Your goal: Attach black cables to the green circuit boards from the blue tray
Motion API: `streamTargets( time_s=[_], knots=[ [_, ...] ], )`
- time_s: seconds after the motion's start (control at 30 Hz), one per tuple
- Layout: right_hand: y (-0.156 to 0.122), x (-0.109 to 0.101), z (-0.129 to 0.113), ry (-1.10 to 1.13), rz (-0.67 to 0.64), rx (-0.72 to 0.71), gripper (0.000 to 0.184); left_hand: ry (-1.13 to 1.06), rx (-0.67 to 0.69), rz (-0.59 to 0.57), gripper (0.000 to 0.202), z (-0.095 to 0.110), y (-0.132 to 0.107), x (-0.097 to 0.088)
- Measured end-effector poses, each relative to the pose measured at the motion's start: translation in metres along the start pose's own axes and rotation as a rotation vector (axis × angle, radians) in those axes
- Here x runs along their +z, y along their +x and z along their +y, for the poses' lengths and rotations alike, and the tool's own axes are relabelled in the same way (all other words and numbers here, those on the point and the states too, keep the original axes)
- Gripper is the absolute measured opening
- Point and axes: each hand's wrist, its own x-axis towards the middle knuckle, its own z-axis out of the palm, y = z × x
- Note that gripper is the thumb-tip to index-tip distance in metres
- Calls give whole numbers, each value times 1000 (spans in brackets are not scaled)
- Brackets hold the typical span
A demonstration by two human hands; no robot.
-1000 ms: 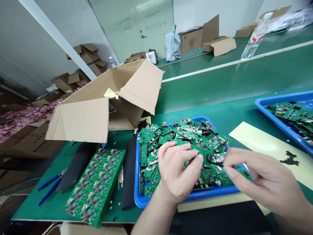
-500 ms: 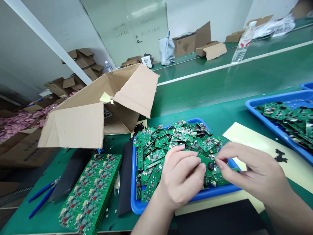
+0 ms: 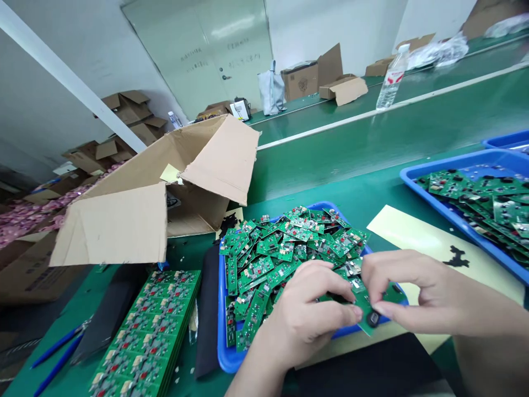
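Observation:
A small green circuit board (image 3: 366, 313) with a round black component (image 3: 373, 318) is between my hands, over the near right corner of a blue tray (image 3: 226, 353). My left hand (image 3: 312, 311) is closed, its thumb and fingertips pinching the board's left side. My right hand (image 3: 417, 292) is closed too, thumb and index finger pressed together at the board's upper right, next to the black component. The fingertips hide part of the board there. Many loose circuit boards (image 3: 264, 270) lie heaped in the tray beneath.
Stacked board panels (image 3: 144, 331), black sheets (image 3: 209, 314) and blue-handled pliers (image 3: 61, 347) lie left. A cardboard box (image 3: 115, 226) stands behind them. To the right are yellow backing paper (image 3: 397, 226) with black pieces (image 3: 457, 257) and another blue tray (image 3: 463, 162). A black sheet (image 3: 372, 369) lies in front.
Both hands have shifted slightly down with the circuit board, and the board is tilted differently. The right fingers now reach further over it. The whole view has moved a little.

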Motion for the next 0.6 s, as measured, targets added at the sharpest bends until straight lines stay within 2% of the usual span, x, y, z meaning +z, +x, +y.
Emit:
streamTargets(
  time_s=[0.1,0.27,0.4,0.47,0.53,0.57,0.6],
  knots=[
    [-1,-2,-2,82,-82,-64,18,-178,-31,-11,25,0,1,1],
    [1,2,-2,46,-101,-153,18,-322,-32,98,29,-7,2,9],
    [4,8,-3,0,-42,-166,15,-409,-133,108,31,-7,0,10],
    [6,12,-5,3,2,-178,12,-443,-140,117,26,-8,-2,10],
    [10,15,-6,30,51,-190,22,-472,-117,109,27,-14,-2,13],
    [12,16,-4,26,74,-196,30,-459,-238,124,27,-20,0,16],
    [15,15,-2,-19,101,-177,36,-463,-260,122,20,-27,3,20]
  ],
)
